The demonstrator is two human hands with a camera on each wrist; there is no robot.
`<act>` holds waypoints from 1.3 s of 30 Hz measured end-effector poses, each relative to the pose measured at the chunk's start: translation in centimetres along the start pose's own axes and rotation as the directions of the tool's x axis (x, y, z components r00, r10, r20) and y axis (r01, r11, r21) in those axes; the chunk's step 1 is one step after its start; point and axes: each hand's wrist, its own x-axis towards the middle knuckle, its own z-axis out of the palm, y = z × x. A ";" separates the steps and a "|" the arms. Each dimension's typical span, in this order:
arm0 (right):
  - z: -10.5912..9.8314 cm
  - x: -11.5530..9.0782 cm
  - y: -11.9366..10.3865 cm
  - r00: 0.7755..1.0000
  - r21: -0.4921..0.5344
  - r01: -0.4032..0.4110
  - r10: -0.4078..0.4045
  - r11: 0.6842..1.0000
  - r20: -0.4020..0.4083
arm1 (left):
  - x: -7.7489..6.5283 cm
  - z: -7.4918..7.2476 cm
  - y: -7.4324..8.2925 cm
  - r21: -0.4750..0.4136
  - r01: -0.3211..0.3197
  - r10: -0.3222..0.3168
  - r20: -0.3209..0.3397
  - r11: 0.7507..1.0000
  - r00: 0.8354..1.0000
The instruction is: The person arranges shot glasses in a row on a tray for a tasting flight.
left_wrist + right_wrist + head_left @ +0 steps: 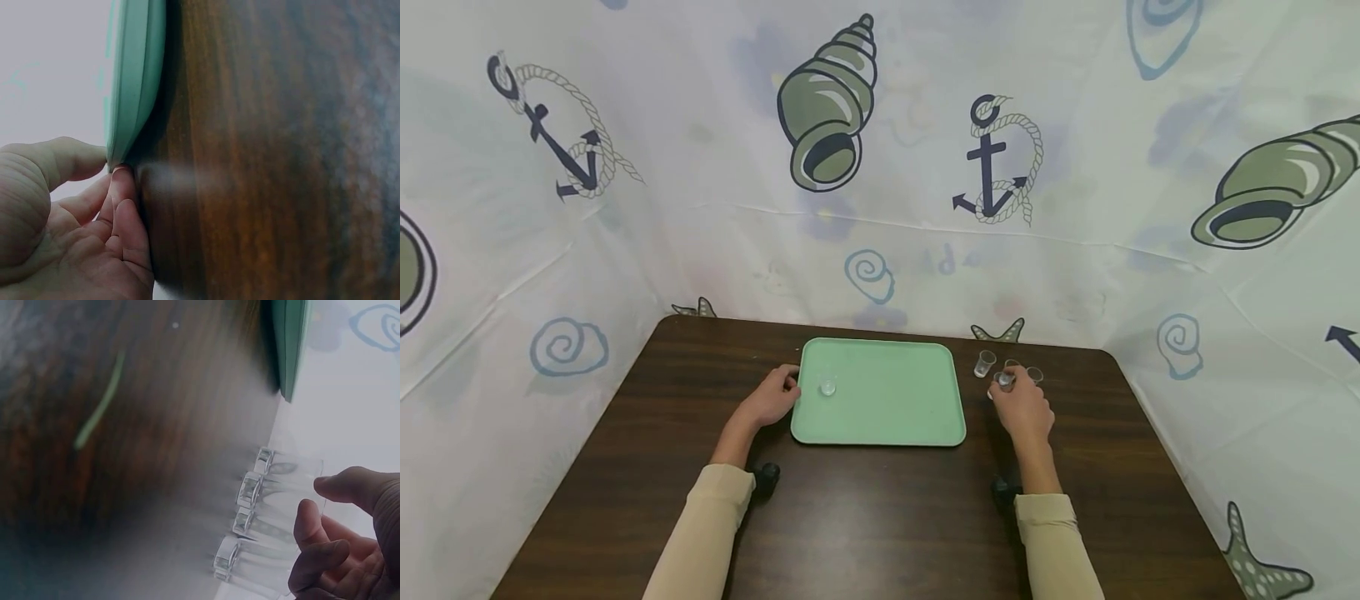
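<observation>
A pale green tray lies on the brown table, with a small clear shot glass on its left part. My left hand is at the tray's left edge; in the left wrist view, the thumb and fingers pinch its rim. To the right of the tray my right hand reaches among several clear shot glasses. In the right wrist view, thumb and forefinger pinch the upper part of one shot glass, whose base seems to be at table level. Part of that glass is hidden by the fingers.
The dark wood table ends at a white fabric backdrop printed with shells and anchors. Other shot glasses stand close around the right hand, near the table's back edge. Dark wrist devices sit below both wrists.
</observation>
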 end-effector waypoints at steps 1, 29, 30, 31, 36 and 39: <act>0.0 0.0 0.0 1.000 0.000 0.000 0.000 1.000 0.002 | 0.0 0.0 0.1 0.002 0.001 -0.001 0.000 1.000 1.000; -0.3 0.3 0.3 1.000 0.028 0.020 -0.020 0.999 0.014 | 0.1 0.0 0.2 0.006 0.022 -0.022 -0.006 1.000 1.000; -0.4 0.3 0.3 1.000 0.031 0.020 -0.020 0.999 0.013 | 0.1 0.0 0.2 0.007 0.020 -0.020 -0.007 1.000 1.000; -0.4 0.3 0.2 1.000 0.036 0.019 -0.019 0.999 0.014 | 0.1 0.0 0.2 0.009 0.021 -0.020 -0.009 1.000 1.000; -0.6 0.2 -0.1 1.000 0.059 0.011 -0.012 0.998 0.016 | 0.2 0.1 -0.1 0.007 0.019 -0.019 -0.007 1.000 1.000; -0.6 0.2 -0.4 1.000 0.074 0.010 -0.011 0.997 0.012 | 0.2 0.1 -0.3 0.007 0.015 -0.015 -0.005 1.000 1.000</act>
